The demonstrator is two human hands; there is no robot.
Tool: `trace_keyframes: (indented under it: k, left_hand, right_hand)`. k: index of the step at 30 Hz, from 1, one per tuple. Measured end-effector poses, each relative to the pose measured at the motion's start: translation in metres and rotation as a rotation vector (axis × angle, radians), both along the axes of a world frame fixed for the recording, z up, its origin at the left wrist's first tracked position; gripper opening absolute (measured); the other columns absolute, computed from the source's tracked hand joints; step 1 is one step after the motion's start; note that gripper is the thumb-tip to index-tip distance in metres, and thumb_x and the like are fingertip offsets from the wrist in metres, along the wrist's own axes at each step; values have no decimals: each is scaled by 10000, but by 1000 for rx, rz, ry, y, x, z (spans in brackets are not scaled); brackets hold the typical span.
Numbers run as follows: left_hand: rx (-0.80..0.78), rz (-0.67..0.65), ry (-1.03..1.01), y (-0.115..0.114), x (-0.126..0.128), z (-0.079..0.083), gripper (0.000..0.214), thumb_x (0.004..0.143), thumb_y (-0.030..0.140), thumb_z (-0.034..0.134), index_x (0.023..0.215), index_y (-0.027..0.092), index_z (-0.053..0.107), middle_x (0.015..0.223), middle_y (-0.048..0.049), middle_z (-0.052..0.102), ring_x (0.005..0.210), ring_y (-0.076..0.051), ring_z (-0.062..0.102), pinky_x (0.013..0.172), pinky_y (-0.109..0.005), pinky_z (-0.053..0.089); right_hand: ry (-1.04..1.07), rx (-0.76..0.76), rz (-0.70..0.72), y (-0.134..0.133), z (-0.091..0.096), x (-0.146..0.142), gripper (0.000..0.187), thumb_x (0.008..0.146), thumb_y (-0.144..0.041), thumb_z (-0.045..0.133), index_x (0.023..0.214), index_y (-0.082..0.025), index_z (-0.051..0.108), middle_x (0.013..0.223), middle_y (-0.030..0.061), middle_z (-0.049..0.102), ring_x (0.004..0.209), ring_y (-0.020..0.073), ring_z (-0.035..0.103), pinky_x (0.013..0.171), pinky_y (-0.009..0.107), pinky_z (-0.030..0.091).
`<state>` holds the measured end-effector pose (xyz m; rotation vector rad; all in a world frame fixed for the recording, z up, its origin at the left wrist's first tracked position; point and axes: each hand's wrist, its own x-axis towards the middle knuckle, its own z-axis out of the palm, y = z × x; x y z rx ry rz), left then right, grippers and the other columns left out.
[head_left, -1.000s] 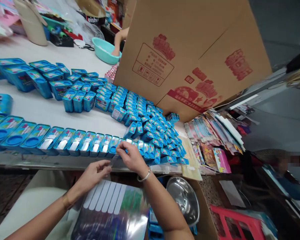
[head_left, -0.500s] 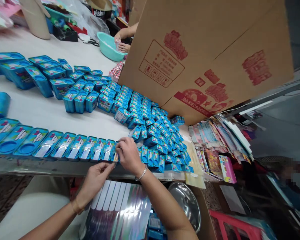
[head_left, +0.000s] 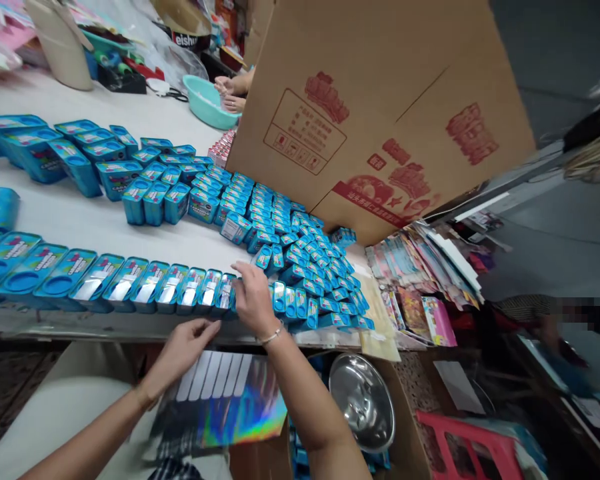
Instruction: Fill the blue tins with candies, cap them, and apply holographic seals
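Note:
A row of blue plastic candy packs [head_left: 153,283] runs along the table's front edge, several with a pale sticker strip on top. My right hand [head_left: 253,297] is over the row's right part, index finger stretched and apart from the thumb, fingertips beside a stickered pack [head_left: 225,293]. Just below the table edge is my left hand [head_left: 193,340], thumb and fingers drawn together; anything between them is too small to make out. Beneath it lies a shiny sticker sheet [head_left: 243,407] with several white strips at its upper part.
Many more blue packs [head_left: 275,213] stand crowded behind. A large cardboard box [head_left: 370,107] rises at the back. Another person's hands [head_left: 233,97] are at a turquoise basin [head_left: 207,107]. A steel bowl [head_left: 363,400] sits low right, near a red plastic stool [head_left: 465,440].
My left hand has drawn left, away from the row and my right hand. My right hand's index finger has lifted and straightened. The pack beside it now shows a strip on top.

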<state>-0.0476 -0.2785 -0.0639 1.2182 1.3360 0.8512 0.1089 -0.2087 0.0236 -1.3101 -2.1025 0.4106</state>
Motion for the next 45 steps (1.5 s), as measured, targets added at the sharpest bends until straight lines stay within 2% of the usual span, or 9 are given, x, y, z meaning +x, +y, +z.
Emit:
trace_keyframes:
  k: [5, 9, 12, 16, 25, 32, 36, 39, 45]
  left_hand:
    - [-46, -340, 144, -29, -26, 18, 355, 732, 526, 707, 898, 219, 774, 866, -26, 742, 822, -221, 638, 725, -250, 420]
    - [-104, -544, 180, -38, -32, 14, 425, 762, 569, 650, 587, 182, 674, 573, 2, 568, 580, -148, 486, 549, -243, 292]
    - [-115, -563, 144, -35, -28, 14, 550, 771, 626, 599, 477, 189, 436, 509, 44, 326, 519, -104, 272, 511, -261, 179]
    - [-169, -574, 99, -31, -20, 22, 562, 761, 662, 587, 531, 213, 338, 553, 57, 263, 549, -102, 216, 511, -267, 163]
    - [-271, -511, -2, -30, -14, 30, 552, 715, 692, 589, 538, 217, 371, 552, 65, 249, 538, -97, 193, 517, -277, 145]
    - [-27, -330, 276, -17, -11, 5, 511, 762, 649, 553, 550, 188, 491, 555, 19, 446, 567, -131, 392, 549, -257, 256]
    - [76, -304, 209, -18, -5, 1, 489, 794, 613, 581, 999, 182, 686, 683, 6, 604, 637, -164, 517, 598, -246, 361]
    - [70, -325, -8, -18, 4, 6, 568, 844, 646, 475, 1108, 184, 675, 730, -15, 641, 610, -155, 506, 569, -242, 374]
    - [-49, -218, -235, -9, 35, 21, 545, 826, 666, 513, 902, 155, 688, 556, 20, 545, 524, -129, 459, 516, -234, 343]
  right_hand:
    - [157, -255, -15, -89, 20, 41, 166, 969, -250, 517, 1097, -225, 620, 1038, 54, 672, 979, 181, 627, 871, 305, 483]
    - [5, -428, 51, -163, 4, 55, 152, 870, -253, 688, 1019, -253, 657, 924, 13, 684, 872, 184, 637, 754, 281, 493]
    - [-46, -305, -57, -196, -15, 51, 174, 876, -228, 675, 1047, -232, 649, 930, 36, 688, 857, 197, 627, 748, 301, 493]
    - [-106, -12, -168, -207, -31, 47, 197, 936, -196, 566, 1119, -204, 637, 957, 74, 698, 870, 211, 622, 761, 334, 488]
    - [-96, 296, -90, -190, -47, 57, 261, 877, -87, 561, 1101, -204, 627, 1058, 85, 704, 909, 211, 623, 765, 358, 464]
    - [120, 45, -98, -152, 5, 58, 155, 956, -162, 442, 859, -202, 557, 901, 56, 642, 884, 184, 573, 805, 340, 427]
    - [184, -250, 28, -98, 41, 67, 159, 964, -233, 471, 826, -206, 546, 808, 14, 581, 775, 152, 535, 728, 280, 417]
    - [232, -391, 93, -54, 43, 67, 129, 939, -256, 512, 827, -201, 545, 768, -11, 552, 724, 137, 504, 685, 253, 406]
    - [211, -456, 216, -8, 21, 47, 115, 926, -255, 532, 826, -200, 551, 762, -22, 553, 718, 133, 505, 690, 243, 401]
